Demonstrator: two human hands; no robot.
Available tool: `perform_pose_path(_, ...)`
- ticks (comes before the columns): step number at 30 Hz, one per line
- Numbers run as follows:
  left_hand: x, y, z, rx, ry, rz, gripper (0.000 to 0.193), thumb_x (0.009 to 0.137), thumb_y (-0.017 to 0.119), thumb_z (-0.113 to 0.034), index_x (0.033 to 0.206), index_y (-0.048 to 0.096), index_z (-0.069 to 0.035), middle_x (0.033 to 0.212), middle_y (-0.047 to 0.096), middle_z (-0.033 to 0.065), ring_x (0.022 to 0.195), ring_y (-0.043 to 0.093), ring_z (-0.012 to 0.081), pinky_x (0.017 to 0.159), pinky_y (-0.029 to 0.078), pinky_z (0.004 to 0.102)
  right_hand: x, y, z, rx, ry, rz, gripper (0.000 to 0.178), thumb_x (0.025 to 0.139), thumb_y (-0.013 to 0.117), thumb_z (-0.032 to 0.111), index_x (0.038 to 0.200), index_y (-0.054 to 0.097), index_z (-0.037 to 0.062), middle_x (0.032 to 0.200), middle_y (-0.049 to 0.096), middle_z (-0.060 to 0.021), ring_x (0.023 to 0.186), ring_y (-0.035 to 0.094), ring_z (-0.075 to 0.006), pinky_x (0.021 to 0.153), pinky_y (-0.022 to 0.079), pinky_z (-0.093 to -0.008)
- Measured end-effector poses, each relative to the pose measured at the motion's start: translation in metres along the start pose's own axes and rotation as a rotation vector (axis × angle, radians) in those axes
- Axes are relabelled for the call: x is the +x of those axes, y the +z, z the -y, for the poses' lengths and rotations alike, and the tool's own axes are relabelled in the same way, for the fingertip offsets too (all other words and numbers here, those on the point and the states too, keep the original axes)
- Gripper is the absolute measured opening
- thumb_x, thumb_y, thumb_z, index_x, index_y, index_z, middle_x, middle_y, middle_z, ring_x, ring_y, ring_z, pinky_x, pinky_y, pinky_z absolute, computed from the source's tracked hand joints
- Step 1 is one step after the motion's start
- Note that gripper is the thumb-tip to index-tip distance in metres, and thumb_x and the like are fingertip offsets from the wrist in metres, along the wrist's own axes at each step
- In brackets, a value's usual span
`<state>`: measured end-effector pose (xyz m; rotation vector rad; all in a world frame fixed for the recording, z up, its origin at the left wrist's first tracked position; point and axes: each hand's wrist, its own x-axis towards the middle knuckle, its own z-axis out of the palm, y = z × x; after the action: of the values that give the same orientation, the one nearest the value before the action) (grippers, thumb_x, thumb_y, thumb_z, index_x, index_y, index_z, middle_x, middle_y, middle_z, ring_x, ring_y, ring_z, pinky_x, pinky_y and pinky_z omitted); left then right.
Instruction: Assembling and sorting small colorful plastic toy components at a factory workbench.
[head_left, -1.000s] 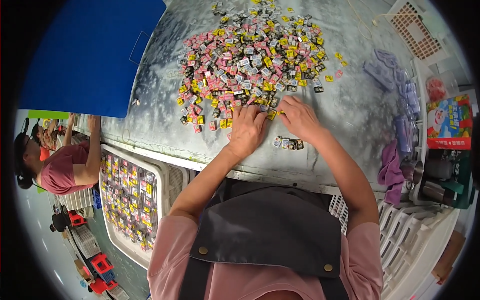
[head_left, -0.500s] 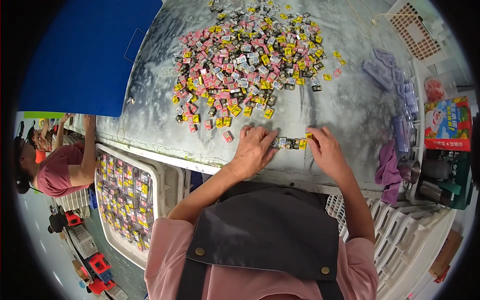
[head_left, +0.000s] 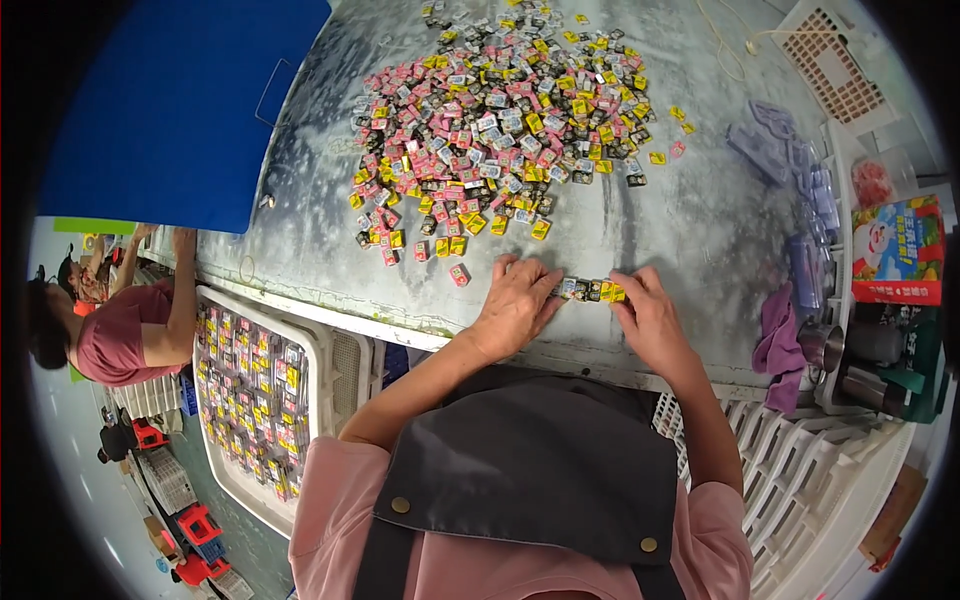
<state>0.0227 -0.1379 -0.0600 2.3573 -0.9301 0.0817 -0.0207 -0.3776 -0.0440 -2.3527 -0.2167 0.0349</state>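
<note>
Yellow-and-black packet row (head_left: 592, 290) lies on grey desk (head_left: 690, 215), right hand (head_left: 655, 318) with fingers pinching one end, left hand (head_left: 515, 302) at other, grip unclear; bracketed both sides, apparently keeping it aligned.

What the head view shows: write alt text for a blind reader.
A person's left hand and right hand flank a short row of packets on a grey table, near a big pile of more. At left: a loaded tray and a co-worker.
</note>
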Motion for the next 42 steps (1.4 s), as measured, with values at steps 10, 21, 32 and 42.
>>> perform_pose_path(10, -0.031, -0.031, 0.025, 0.474, -0.283, -0.204, 0.034, 0.081, 0.073, -0.016, 0.111, 0.063, -0.004, 0.102, 0.058, 0.0131, 0.094, 0.056, 0.0314, 0.089, 0.040, 0.0466, -0.002, 0.000, -0.001, 0.032, 0.049, 0.006, 0.036, 0.085, 0.070, 0.005, 0.120, 0.062, 0.0015, 0.104, 0.054, -0.0153, 0.079, 0.063, -0.0303, 0.072, 0.051, -0.0377)
perform_pose_path(21, 0.004, 0.012, 0.006, 0.031, -0.176, -0.182, 0.027, 0.083, 0.069, -0.005, 0.109, 0.064, -0.001, 0.100, 0.060, 0.0142, 0.093, 0.058, 0.0320, 0.083, 0.044, 0.0422, -0.005, 0.007, 0.002, -0.074, 0.019, -0.034, 0.038, 0.084, 0.072, 0.008, 0.119, 0.061, 0.0008, 0.105, 0.055, -0.0163, 0.084, 0.063, -0.0337, 0.074, 0.051, -0.0403)
perform_pose_path(32, -0.010, -0.008, -0.004, -0.016, -0.149, -0.027, 0.050, 0.079, 0.075, -0.005, 0.125, 0.057, 0.001, 0.118, 0.055, 0.0164, 0.103, 0.054, 0.0349, 0.093, 0.044, 0.0420, -0.033, -0.016, -0.037, -0.375, 0.023, -0.241, 0.034, 0.086, 0.069, 0.012, 0.118, 0.061, 0.0027, 0.108, 0.056, -0.0132, 0.097, 0.060, -0.0325, 0.079, 0.050, -0.0425)
perform_pose_path(42, -0.007, -0.008, -0.003, -0.031, -0.128, -0.015, 0.055, 0.079, 0.074, -0.005, 0.130, 0.054, 0.001, 0.115, 0.054, 0.0163, 0.103, 0.053, 0.0354, 0.093, 0.043, 0.0426, 0.058, 0.012, -0.005, -0.176, 0.015, -0.143, 0.022, 0.089, 0.068, 0.013, 0.106, 0.062, -0.0003, 0.101, 0.057, -0.0164, 0.082, 0.061, -0.0396, 0.071, 0.050, -0.0461)
